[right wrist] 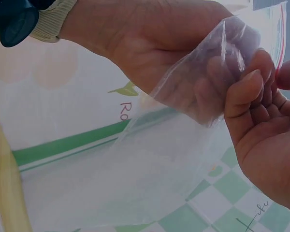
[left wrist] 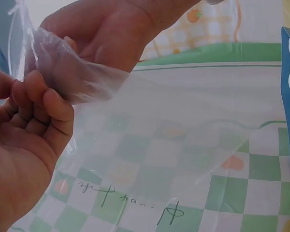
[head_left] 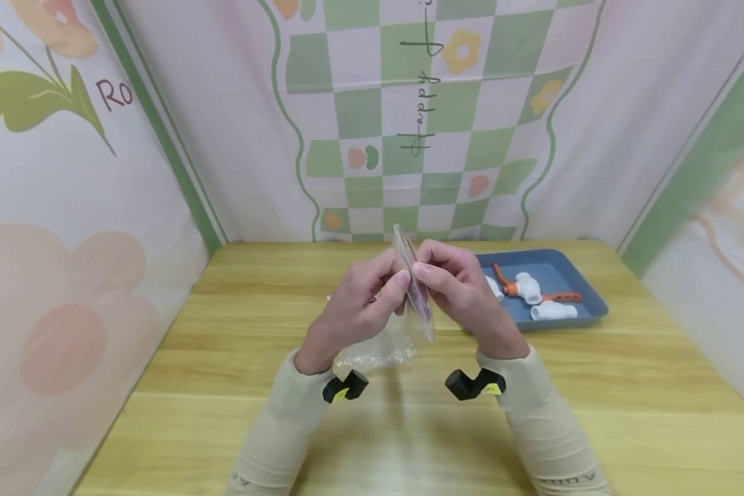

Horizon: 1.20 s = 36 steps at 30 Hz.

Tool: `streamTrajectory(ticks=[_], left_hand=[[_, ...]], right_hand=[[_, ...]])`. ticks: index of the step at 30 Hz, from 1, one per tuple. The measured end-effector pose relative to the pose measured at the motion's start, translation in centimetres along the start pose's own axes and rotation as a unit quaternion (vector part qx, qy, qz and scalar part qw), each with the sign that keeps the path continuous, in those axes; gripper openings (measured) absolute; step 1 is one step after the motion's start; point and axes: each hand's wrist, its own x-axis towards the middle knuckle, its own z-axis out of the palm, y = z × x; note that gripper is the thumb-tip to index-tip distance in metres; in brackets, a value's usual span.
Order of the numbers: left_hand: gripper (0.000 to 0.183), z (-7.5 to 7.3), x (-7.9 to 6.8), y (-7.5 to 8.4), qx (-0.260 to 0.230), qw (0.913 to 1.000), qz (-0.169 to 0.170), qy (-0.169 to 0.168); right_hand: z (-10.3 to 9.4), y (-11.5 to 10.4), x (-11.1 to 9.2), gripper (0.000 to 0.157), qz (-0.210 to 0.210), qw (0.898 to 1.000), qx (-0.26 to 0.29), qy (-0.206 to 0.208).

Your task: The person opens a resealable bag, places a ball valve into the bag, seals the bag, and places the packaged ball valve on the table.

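Both hands meet above the middle of the table around a clear zip-lock bag (head_left: 421,310). My left hand (head_left: 361,297) pinches its upper edge between thumb and fingers. On the other side, my right hand (head_left: 461,288) pinches the same edge. A red line runs along the zip edge in the right wrist view. The thin body of the bag (left wrist: 179,116) spreads away from the fingers. From the head, crinkled clear plastic (head_left: 378,348) shows below the left hand; whether it belongs to the same bag I cannot tell.
A blue tray (head_left: 561,263) stands right of the hands on the wooden table (head_left: 235,344). It holds white valves (head_left: 527,288) with orange handles (head_left: 561,297). Printed curtains (head_left: 403,165) enclose the back and sides. A small black camera sits on each wrist.
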Motion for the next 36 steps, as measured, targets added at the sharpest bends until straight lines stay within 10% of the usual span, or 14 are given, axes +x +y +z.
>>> streamTrajectory(ticks=[36], left_hand=[[0.016, -0.28, -0.09, 0.14, 0.056, 0.9974, -0.037, 0.027]], right_hand=[[-0.32, 0.60, 0.11, 0.020, -0.018, 0.999, -0.033, 0.033]])
